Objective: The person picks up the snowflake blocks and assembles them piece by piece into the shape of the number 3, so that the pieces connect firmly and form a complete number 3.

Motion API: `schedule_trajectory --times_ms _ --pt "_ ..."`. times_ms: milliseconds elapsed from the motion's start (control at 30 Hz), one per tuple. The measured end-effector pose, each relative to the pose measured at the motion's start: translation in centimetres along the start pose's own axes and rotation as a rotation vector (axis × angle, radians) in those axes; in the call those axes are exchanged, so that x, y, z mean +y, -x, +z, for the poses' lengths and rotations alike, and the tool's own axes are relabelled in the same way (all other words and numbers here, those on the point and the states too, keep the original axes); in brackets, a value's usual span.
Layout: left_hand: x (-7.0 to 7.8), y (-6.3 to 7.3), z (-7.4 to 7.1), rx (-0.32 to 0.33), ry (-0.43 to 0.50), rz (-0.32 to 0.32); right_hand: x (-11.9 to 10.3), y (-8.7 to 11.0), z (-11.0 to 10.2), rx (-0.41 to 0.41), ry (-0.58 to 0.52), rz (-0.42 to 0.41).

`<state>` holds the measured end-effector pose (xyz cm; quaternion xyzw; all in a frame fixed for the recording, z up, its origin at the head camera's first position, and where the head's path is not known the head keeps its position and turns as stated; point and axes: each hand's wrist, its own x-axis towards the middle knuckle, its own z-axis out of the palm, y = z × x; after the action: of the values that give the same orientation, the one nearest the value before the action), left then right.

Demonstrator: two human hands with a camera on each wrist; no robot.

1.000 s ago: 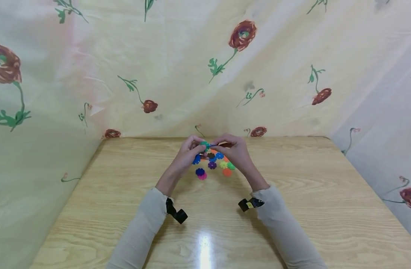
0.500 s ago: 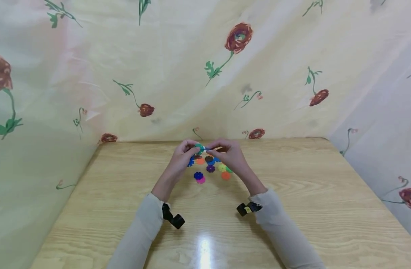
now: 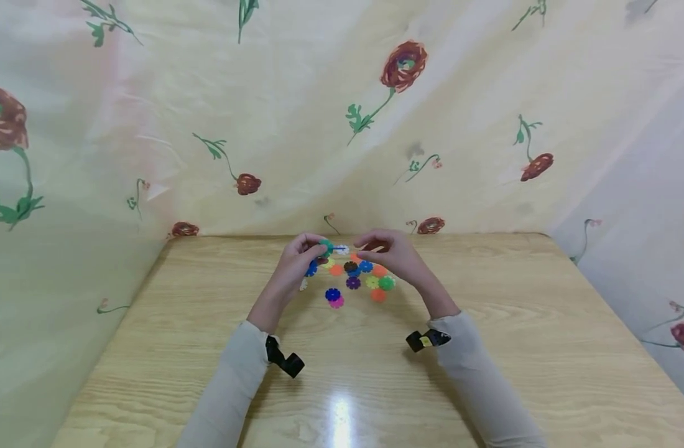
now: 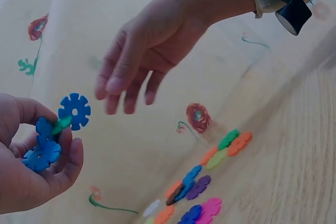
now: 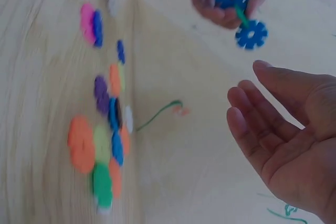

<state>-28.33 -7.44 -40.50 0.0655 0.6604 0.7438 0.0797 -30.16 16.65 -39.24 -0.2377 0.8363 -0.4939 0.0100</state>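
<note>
My left hand grips a small chain of joined notched plastic discs above the far part of the table. In the left wrist view, blue discs sit between the fingers and thumb. A green disc edge-on links them to an outer blue disc, which sticks out beyond the fingertips. My right hand is apart from the chain, to its right. In the right wrist view its fingers are loosely bent and hold nothing, just below the outer blue disc.
Several loose discs lie on the wooden table under the hands, among them a purple disc, a pink disc, an orange disc and a green disc. Flowered cloth hangs behind the table's far edge.
My right hand has let go of the outer blue disc and moved off to the right. That disc stays on the chain in my left hand, which has shifted slightly left.
</note>
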Motion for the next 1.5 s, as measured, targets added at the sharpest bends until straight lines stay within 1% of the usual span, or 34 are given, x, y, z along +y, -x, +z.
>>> schedule_trajectory --times_ms 100,233,300,400,533,567,700,767,800,900,967,1133,1233,1333,1433,1500 --pt "0.1 0.0 -0.2 0.010 -0.001 0.002 0.9 0.2 -0.8 -0.054 0.059 0.015" --pt "0.3 0.1 -0.3 0.018 0.010 0.012 2.2 0.5 -1.8 -0.142 0.174 0.034" --pt "0.3 0.0 -0.4 0.018 0.018 0.016 2.8 0.7 -2.2 -0.181 0.222 0.061" --pt "0.3 0.1 -0.5 0.019 0.019 0.017 3.3 1.0 -2.5 -0.231 0.268 0.121" --pt "0.3 0.0 -0.5 0.014 0.002 0.018 3.9 1.3 -2.4 -0.262 0.303 0.189" --pt "0.3 0.0 -0.5 0.011 -0.004 0.019 4.0 1.3 -2.4 -0.267 0.315 0.192" --pt "0.2 -0.1 -0.5 -0.003 -0.012 0.023 4.3 1.3 -1.8 -0.283 0.361 0.259" --pt "0.2 -0.1 -0.4 -0.007 -0.007 0.026 4.4 1.3 -1.5 -0.280 0.382 0.293" --pt "0.1 -0.1 -0.4 -0.009 -0.004 0.026 4.4 1.3 -1.4 -0.272 0.387 0.318" --pt "0.1 -0.1 -0.3 -0.015 0.002 0.023 4.5 1.3 -1.0 -0.243 0.393 0.359" --pt "0.1 -0.1 -0.2 -0.019 0.004 0.020 4.6 1.2 -0.8 -0.224 0.392 0.378" --pt "-0.1 -0.2 0.0 -0.022 0.009 0.012 5.2 1.1 -0.8 -0.206 0.370 0.394" --pt "-0.3 -0.2 0.0 -0.030 0.001 0.014 5.4 1.1 -0.9 -0.194 0.342 0.386" --pt "-0.3 -0.2 0.1 -0.038 -0.005 0.021 5.2 1.1 -1.1 -0.180 0.302 0.351" --pt "-0.2 -0.2 0.2 -0.039 -0.006 0.026 4.3 1.1 -1.3 -0.159 0.233 0.305" --pt "-0.1 -0.2 0.2 -0.039 -0.009 0.024 3.4 1.1 -1.4 -0.128 0.177 0.284"
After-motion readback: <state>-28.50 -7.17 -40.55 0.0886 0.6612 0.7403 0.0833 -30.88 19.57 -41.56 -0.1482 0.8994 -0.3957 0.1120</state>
